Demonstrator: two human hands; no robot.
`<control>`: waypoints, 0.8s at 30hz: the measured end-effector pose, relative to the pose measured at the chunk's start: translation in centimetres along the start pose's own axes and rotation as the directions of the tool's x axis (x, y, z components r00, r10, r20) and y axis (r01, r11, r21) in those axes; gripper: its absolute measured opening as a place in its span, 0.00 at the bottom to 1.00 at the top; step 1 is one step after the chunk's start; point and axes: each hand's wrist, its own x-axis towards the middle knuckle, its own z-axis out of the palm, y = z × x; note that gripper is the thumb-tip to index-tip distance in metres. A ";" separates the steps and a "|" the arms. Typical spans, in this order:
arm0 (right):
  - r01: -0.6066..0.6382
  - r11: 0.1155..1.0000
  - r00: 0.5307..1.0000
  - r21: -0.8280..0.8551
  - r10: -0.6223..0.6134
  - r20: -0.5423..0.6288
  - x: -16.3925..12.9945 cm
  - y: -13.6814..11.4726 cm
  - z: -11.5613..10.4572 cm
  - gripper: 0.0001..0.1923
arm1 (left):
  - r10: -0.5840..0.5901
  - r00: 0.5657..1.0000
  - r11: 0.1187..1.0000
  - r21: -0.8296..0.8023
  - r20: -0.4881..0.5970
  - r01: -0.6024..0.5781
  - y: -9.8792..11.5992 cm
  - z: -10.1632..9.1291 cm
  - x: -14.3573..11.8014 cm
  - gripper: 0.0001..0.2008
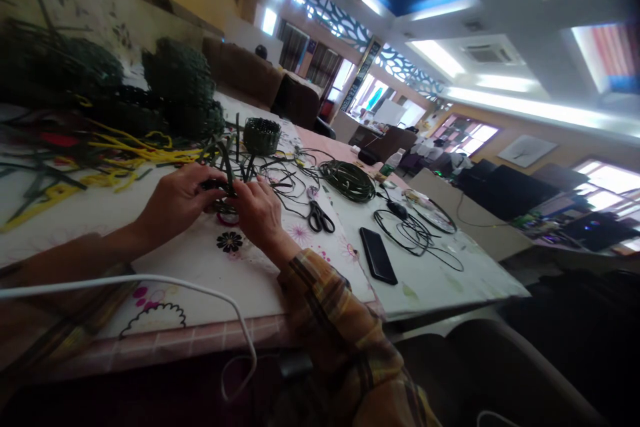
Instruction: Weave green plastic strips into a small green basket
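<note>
Both of my hands meet over the table, closed around a small piece of dark green weaving strips (229, 167). My left hand (180, 200) pinches it between thumb and fingers on one side. On the other side, my right hand (259, 210) grips it, its fingers hiding much of the piece. Several strip ends stick up above the fingers. Just behind stands a small round woven basket (262, 136) of dark green strips. Black-handled scissors (320, 216) lie to the right of my right hand. Loose thin strips spread around the basket.
Large dark green woven baskets (177, 73) stand at the back left, near yellow strips (125, 143). A coil of green strip (347, 180), a black phone (378, 255), dark cables (415, 233) and a plastic bottle (393, 161) lie or stand to the right. A white cable (200, 287) crosses in front.
</note>
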 end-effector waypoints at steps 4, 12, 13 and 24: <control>0.016 1.000 0.999 0.009 -0.016 -0.029 -0.2 0.0 0.3 0.14 | 0.027 1.000 0.999 0.026 -0.009 -0.026 0.3 0.2 0.0 0.16; 0.109 0.993 0.989 0.047 -0.103 -0.108 0.0 0.2 0.6 0.13 | 0.017 0.999 0.999 0.047 -0.030 -0.015 0.0 0.4 0.1 0.20; 0.112 0.991 0.989 0.070 -0.104 -0.107 0.1 0.2 0.7 0.13 | -0.032 0.999 0.999 -0.018 -0.035 0.031 -0.1 0.5 0.1 0.19; -0.045 0.958 0.994 0.283 0.071 -0.083 0.1 1.6 -1.0 0.08 | -0.158 0.986 0.974 -0.173 -0.059 0.146 0.0 0.5 0.0 0.15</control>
